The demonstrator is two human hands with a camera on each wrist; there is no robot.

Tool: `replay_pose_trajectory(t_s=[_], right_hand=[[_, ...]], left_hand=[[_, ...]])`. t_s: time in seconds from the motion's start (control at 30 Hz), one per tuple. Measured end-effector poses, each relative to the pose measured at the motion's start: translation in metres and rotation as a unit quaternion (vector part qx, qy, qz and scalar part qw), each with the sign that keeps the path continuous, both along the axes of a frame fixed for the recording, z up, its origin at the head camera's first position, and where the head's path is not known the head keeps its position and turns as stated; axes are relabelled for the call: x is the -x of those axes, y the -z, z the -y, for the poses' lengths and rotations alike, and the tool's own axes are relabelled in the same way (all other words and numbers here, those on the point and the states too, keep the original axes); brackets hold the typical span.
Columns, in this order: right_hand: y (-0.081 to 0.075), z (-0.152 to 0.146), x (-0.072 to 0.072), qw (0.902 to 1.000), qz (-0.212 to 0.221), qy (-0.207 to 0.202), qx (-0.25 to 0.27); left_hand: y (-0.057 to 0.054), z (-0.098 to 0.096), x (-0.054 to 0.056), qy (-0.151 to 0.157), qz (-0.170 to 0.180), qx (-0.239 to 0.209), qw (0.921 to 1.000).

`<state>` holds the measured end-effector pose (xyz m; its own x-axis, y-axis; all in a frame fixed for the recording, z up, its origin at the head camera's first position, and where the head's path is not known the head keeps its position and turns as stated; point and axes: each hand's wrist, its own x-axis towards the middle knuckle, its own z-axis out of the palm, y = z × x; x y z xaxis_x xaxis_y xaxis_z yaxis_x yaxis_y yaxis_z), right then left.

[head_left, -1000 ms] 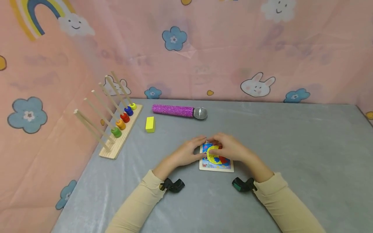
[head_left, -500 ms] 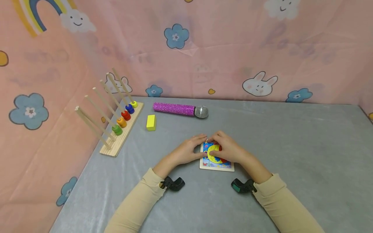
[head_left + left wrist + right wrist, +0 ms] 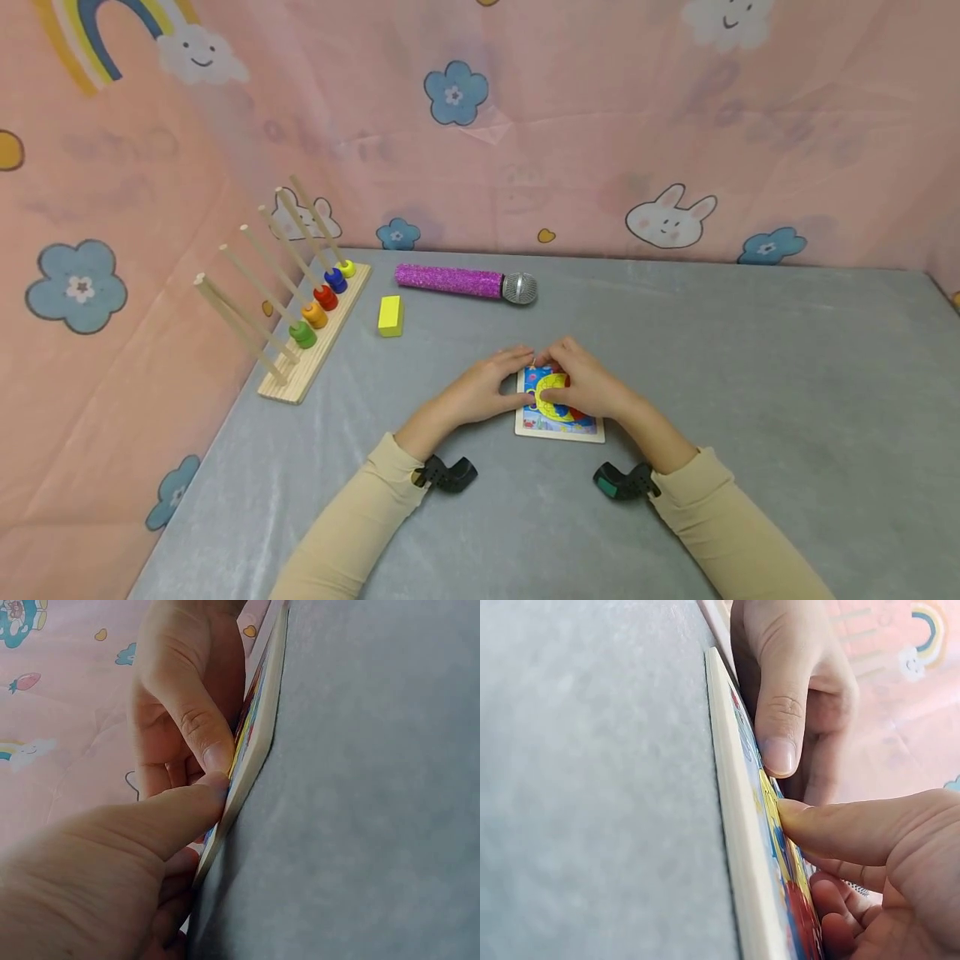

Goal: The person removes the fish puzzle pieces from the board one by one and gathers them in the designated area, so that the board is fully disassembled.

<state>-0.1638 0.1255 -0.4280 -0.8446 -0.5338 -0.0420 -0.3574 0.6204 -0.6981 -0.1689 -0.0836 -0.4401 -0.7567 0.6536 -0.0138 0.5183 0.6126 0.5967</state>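
Note:
A small wooden jigsaw puzzle (image 3: 558, 427) with a pale rim and a yellow, blue and red picture lies flat on the grey table. My left hand (image 3: 483, 392) grips its left side, the thumb over the picture and the fingers round the far left corner. From the right, my right hand (image 3: 592, 385) holds it, with its thumb on the yellow part and its fingers curled near the far edge. In the left wrist view the two thumbs nearly meet on the puzzle face (image 3: 244, 746). My hands hide the upper part of the picture.
Behind the puzzle lies a purple glittery microphone (image 3: 450, 280). A yellow block (image 3: 390, 317) is in front of it. At the left stands a wooden peg rack (image 3: 315, 354) with tall pegs and coloured beads. A pink patterned cloth (image 3: 555, 150) hangs behind the table.
The head view has shifted slightly. Both hands stay on the puzzle in almost the same pose, and the other things have not moved.

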Motion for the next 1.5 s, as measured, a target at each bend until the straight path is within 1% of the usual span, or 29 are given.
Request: replay_pose_trajectory(t_s=[0.2, 0.33, 0.53, 0.7, 0.83, 1.07, 1.3, 1.5], right_hand=[[0.0007, -0.0006, -0.0004, 0.9999, 0.008, 0.004, 0.007], [0.0008, -0.0003, -0.0006, 0.9998, 0.010, 0.011, 0.016], [0.0027, -0.0002, -0.0023, 0.9991, 0.007, 0.024, 0.035], [0.0042, 0.0008, -0.0053, 0.9978, 0.006, 0.041, 0.051], [0.0059, 0.0006, -0.0062, 0.9973, -0.006, 0.043, 0.059], [0.0058, 0.0011, -0.0050, 0.9972, -0.022, 0.048, 0.052], [0.0050, 0.0010, -0.0063, 0.9969, -0.033, 0.054, 0.047], [0.0042, -0.0022, -0.0036, 0.9966, -0.033, 0.057, 0.049]], left_hand=[[0.0006, -0.0005, 0.0006, 0.001, 0.002, 0.005, 1.0000], [0.0000, -0.0004, 0.0011, 0.000, 0.002, -0.001, 1.0000], [-0.0006, -0.0014, -0.0001, -0.001, -0.001, -0.003, 1.0000], [-0.0011, -0.0025, -0.0017, -0.004, 0.006, -0.004, 1.0000], [-0.0003, -0.0023, -0.0018, -0.010, 0.010, -0.004, 0.9999], [0.0031, -0.0011, 0.0005, -0.020, 0.000, -0.021, 0.9996], [0.0037, -0.0008, 0.0005, -0.028, -0.008, -0.045, 0.9986], [0.0040, -0.0008, -0.0010, -0.035, -0.008, -0.044, 0.9984]])
